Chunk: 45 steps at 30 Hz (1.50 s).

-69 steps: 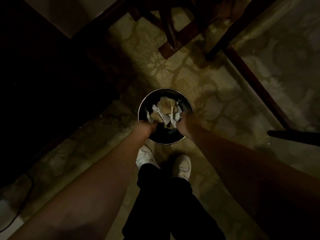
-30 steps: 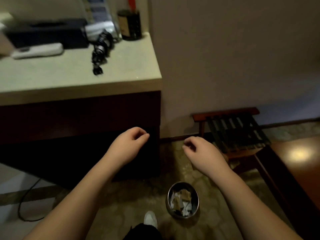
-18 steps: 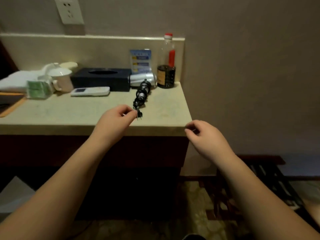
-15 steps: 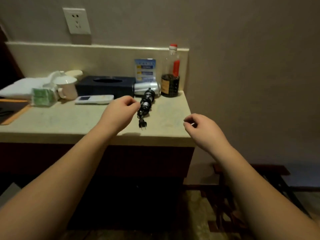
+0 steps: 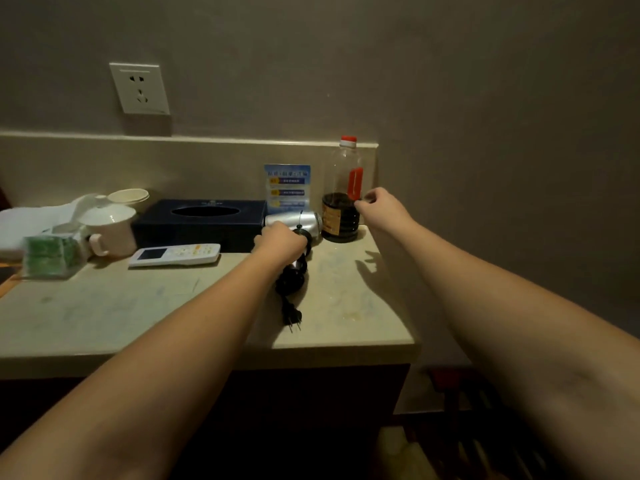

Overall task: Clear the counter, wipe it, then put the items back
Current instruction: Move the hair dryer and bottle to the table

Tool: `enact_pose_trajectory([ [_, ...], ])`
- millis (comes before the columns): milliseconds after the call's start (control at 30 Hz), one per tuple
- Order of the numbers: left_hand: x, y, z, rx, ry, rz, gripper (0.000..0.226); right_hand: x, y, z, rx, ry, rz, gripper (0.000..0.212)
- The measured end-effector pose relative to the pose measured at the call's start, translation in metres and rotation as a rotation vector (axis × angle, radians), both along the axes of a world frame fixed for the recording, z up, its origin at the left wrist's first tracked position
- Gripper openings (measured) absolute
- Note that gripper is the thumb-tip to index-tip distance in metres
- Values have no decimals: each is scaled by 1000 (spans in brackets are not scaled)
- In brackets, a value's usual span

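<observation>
The beige counter (image 5: 138, 306) carries a silver hair dryer (image 5: 294, 221) lying at the back right, its black coiled cord and plug (image 5: 292, 318) trailing toward me. My left hand (image 5: 280, 242) lies on the dryer where the body meets the black handle, fingers curled over it. A bottle of dark sauce with a red cap (image 5: 341, 216) stands in the back right corner. My right hand (image 5: 381, 209) hovers beside the bottle's right side, fingers loosely curled and holding nothing.
Along the back stand a dark tissue box (image 5: 201, 223), a blue card (image 5: 287, 185), a white lidded cup (image 5: 110, 228) and a paper bowl (image 5: 128, 195). A white remote (image 5: 175, 254) and a green packet (image 5: 52, 256) lie further left. The wall closes the right side.
I have straightened up from the bin on the floor and now face the counter. Both hands reached forward, the left onto the hair dryer, the right up beside the sauce bottle.
</observation>
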State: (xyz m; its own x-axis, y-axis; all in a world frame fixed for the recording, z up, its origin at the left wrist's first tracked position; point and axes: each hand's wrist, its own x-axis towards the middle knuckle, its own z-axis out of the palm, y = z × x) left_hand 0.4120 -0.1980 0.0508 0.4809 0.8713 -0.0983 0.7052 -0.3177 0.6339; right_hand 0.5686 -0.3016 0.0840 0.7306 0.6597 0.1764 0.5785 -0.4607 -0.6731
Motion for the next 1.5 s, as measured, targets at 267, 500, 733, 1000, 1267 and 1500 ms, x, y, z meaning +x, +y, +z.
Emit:
enact_pose_trajectory([
  [267,26,17,-20,-93,132,-29,59,13,43,11,130,154,-76,60],
  [500,26,21,-19,-123,194,-58,38,21,53,12,279,391,-109,56],
  [733,26,22,-21,-136,128,-34,34,21,55,17,335,556,-45,59],
  [1000,15,16,-22,-132,22,-33,30,18,51,18,434,688,-19,28],
  [1267,-11,5,6,-115,-210,-59,34,10,26,39,617,739,-3,33],
  [1500,-41,-45,24,-269,-582,-133,24,-14,-69,61,801,895,-25,30],
])
